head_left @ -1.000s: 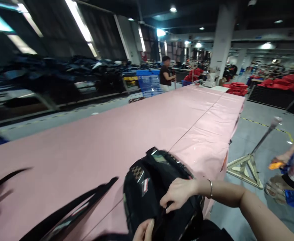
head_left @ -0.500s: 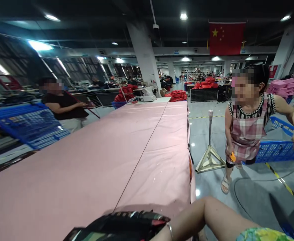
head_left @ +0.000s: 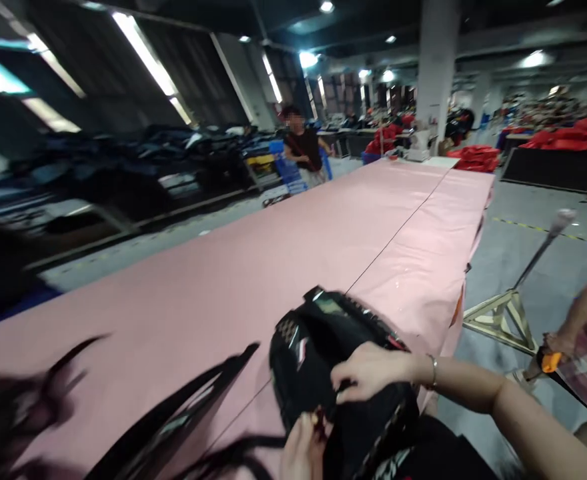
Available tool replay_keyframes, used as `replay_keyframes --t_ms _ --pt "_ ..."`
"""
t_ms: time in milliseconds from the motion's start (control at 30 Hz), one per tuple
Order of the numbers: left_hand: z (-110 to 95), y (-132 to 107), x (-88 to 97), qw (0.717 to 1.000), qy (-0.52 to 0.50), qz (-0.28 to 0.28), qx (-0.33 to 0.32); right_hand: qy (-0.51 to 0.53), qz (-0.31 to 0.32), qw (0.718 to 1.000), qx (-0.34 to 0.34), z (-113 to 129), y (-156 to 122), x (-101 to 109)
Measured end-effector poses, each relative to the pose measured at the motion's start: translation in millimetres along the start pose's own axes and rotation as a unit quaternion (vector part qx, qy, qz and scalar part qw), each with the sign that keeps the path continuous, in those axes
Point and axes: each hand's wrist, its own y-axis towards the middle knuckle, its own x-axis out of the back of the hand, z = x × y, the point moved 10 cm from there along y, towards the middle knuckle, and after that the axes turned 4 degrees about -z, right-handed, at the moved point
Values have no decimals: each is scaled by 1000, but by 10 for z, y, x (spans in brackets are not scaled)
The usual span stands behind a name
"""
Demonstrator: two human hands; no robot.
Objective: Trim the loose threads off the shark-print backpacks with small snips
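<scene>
Here a long pink table fills most of the view, running from the near left away to the upper right, with a thin dark seam down its length. At its far end stand red piles, and a person in a dark top stands beside the far left edge by a blue crate. On the grey floor to the right stands a stand with a tilted pole, and beyond it another person's hand holds an orange tool.

The bag, black with a small checkered patch and red-and-white marks, sits on the near right corner of the table, just before the person. Its long axis runs from the near edge away toward the far right end of the table, the rounded top facing the far end. A black strap trails from it to the near left across the pink surface. The marks on the bag are too blurred to read as writing.

The right hand, a bracelet at the wrist, lies on top of the bag with fingers curled together, pinching the black fabric. The left hand is at the bottom edge, fingers closed on the bag's near side.
</scene>
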Motion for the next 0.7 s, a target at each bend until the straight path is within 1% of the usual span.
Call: replay_keyframes --t_ms 33,67,133,200,267,333,367,467,567,633,700 --pt "29 -34 -30 997 -66 9 25 55 -42 997 -36 -110 -41 22" --pt "41 -47 -75 993 -111 18 43 119 -74 988 -69 -223 -86 8" --pt "64 -35 -130 986 -152 11 71 240 -126 955 -124 -435 -179 -87" --pt "62 -30 -183 986 -149 12 74 331 -165 915 -162 -596 -269 -233" --pt "64 -67 -246 988 -134 20 68 384 -203 880 -192 -713 -360 -376" --pt "71 -131 -301 992 -116 24 53 415 -232 854 -213 -790 -432 -514" --pt "69 -163 -316 994 -100 22 40 422 -243 846 -219 -812 -455 -571" --pt "6 -231 -304 999 -14 0 -37 426 -269 835 -221 -847 -488 -683" --pt "-59 -257 -192 991 62 -46 -107 424 -283 833 -215 -872 -499 -742" --pt "-54 -252 -111 987 90 -58 -121 420 -280 836 -213 -885 -501 -780" --pt "-21 -244 -37 986 110 -59 -110 412 -275 841 -216 -896 -509 -810"
